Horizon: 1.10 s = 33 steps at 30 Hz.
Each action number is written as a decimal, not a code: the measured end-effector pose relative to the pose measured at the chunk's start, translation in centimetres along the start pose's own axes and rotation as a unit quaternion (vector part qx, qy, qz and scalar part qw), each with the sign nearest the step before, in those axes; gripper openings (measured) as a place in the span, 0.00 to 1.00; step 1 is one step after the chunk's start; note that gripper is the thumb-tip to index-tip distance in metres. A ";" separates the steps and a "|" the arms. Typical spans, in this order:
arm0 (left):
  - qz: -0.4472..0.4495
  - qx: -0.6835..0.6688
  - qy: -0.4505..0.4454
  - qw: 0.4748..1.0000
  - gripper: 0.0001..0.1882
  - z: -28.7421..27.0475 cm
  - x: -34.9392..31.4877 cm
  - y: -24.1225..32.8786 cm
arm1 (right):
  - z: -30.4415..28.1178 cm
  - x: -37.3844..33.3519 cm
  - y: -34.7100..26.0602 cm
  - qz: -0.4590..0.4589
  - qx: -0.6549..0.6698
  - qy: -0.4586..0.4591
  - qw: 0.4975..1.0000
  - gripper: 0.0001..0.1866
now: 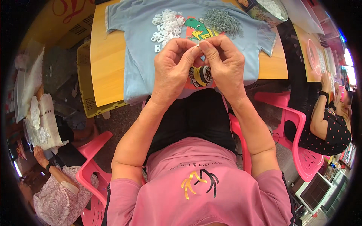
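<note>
My left hand (175,67) and my right hand (224,62) meet above a light blue T-shirt (139,56) spread on a wooden table (107,64). Both are closed in a pinch, thumbs against index fingers, the tips almost touching. A tiny whitish piece (198,45) shows at the left fingertips; whatever the right fingers grip is hidden. Just beyond my left hand lies a loose pile of small white plastic parts (167,25) with holes. Past my right hand is a heap of small grey plug-like pieces (223,22). A dinosaur print (198,28) lies between the piles.
A bowl (281,17) of white pieces stands at the far right of the table. A yellow plastic crate (87,94) is beside the table's left edge. People on pink chairs sit at both sides, one with a hand (39,155) by a cloth (49,124).
</note>
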<state>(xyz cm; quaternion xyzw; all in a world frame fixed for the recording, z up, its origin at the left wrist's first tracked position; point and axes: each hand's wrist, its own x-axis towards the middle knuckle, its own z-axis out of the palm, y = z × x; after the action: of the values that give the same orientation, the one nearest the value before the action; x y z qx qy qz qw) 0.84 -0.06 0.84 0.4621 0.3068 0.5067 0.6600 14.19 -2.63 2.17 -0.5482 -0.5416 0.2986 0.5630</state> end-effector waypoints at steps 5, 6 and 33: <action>0.002 0.006 -0.013 1.000 0.08 -0.1 0.2 -0.1 | -1.2 0.6 -0.6 0.018 -0.008 -0.057 0.998 0.08; 0.004 0.006 -0.014 1.000 0.08 0.0 0.2 0.0 | -1.7 0.8 -0.8 0.017 -0.009 -0.057 0.998 0.08; -0.002 0.054 -0.039 0.998 0.08 0.1 -0.1 0.2 | -5.0 3.5 -1.1 -0.237 -0.196 -0.177 0.935 0.05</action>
<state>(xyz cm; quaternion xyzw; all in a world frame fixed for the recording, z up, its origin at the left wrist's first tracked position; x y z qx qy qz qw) 0.84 -0.17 1.07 0.5162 0.3085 0.4697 0.6464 19.42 -1.13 5.13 -0.4415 -0.7945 0.1373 0.3937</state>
